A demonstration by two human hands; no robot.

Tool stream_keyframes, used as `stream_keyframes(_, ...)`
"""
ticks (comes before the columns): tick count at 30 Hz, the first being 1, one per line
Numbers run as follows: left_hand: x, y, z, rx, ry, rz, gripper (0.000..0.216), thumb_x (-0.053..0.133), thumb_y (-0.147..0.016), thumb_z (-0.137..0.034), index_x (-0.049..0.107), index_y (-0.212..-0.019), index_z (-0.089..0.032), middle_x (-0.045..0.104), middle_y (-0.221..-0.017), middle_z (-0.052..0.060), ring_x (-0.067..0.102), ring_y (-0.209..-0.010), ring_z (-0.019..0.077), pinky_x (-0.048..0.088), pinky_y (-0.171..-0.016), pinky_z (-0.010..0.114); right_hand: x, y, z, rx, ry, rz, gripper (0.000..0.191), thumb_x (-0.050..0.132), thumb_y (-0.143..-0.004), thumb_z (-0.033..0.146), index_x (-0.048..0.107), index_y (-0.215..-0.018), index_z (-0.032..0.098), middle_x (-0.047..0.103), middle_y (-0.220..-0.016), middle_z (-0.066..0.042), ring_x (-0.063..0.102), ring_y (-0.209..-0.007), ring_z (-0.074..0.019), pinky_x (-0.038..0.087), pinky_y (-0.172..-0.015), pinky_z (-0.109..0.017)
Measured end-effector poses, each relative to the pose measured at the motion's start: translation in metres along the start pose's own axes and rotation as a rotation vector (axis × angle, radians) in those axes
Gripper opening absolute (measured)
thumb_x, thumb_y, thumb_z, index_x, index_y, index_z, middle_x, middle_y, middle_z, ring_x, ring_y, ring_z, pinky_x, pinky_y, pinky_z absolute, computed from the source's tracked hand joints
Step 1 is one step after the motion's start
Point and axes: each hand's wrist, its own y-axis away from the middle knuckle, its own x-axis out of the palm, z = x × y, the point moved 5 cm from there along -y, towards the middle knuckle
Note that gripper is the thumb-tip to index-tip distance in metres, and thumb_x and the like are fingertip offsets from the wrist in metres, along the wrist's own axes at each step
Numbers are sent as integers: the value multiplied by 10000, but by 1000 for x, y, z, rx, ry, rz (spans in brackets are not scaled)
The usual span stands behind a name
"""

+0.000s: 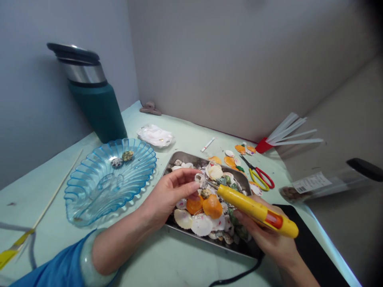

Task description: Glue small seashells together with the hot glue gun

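Note:
My left hand [172,193] pinches a small white shell [200,177] over a metal tray [179,160] heaped with white, orange and green shells [209,207]. My right hand [269,235] grips a yellow glue gun [257,209] from below. The gun's nozzle touches or nearly touches the pinched shell. A black cord trails from the gun toward the near table edge. Left of the tray sits a blue shell-shaped glass dish [101,183] holding two small dark shells [122,158].
A dark green thermos [92,95] stands at the back left. Red-and-yellow scissors [259,175], loose shells, a red holder of white sticks [284,135], a clear tube [323,185], a crumpled plastic bag [155,135] and a thin wooden stick [56,189] lie about.

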Motion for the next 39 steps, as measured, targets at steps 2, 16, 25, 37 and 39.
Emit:
stream_keyframes(2, 0, 0, 0, -3, 0, 6, 314, 742, -736, -336, 677, -1024, -229, 635, -870, -5, 601, -709, 100, 482, -717, 248, 0, 0, 0, 1, -9, 8, 79, 620, -836, 179, 582, -778, 219, 597, -634, 18, 566, -497, -121, 453, -448, -232)
stream_keyframes(16, 1, 1, -1, 10, -7, 3, 314, 748, -730, -317, 680, -1022, -225, 663, -999, 31, 614, -888, 149, 489, -766, 250, 0, 1, -1, 37, -32, 4, 120, 645, -819, 200, 568, -729, 216, 555, -587, 33, 528, -459, -112, 429, -423, -229)
stream_keyframes(25, 1, 1, -1, 13, -3, 5, 330, 752, -717, -327, 681, -1021, -219, 664, -992, 40, 618, -881, 170, 492, -779, 288, 1, 1, -2, 41, -44, 14, 103, 630, -832, 200, 571, -751, 219, 571, -612, 24, 542, -480, -119, 440, -433, -235)
stream_keyframes(37, 2, 0, -1, 56, -20, 18, 312, 738, -745, -305, 667, -1037, -224, 671, -1006, 30, 604, -942, 164, 489, -825, 271, 1, 4, -7, 58, -59, 32, 87, 640, -831, 223, 602, -752, 219, 607, -638, 7, 592, -525, -148, 461, -446, -249)
stream_keyframes(39, 1, 0, -2, 76, -29, 14, 308, 740, -741, -302, 671, -1031, -226, 670, -1013, 32, 602, -963, 173, 484, -839, 278, 1, 4, -8, 69, -63, 37, 92, 643, -832, 236, 610, -747, 221, 625, -651, -3, 614, -547, -161, 470, -443, -252)
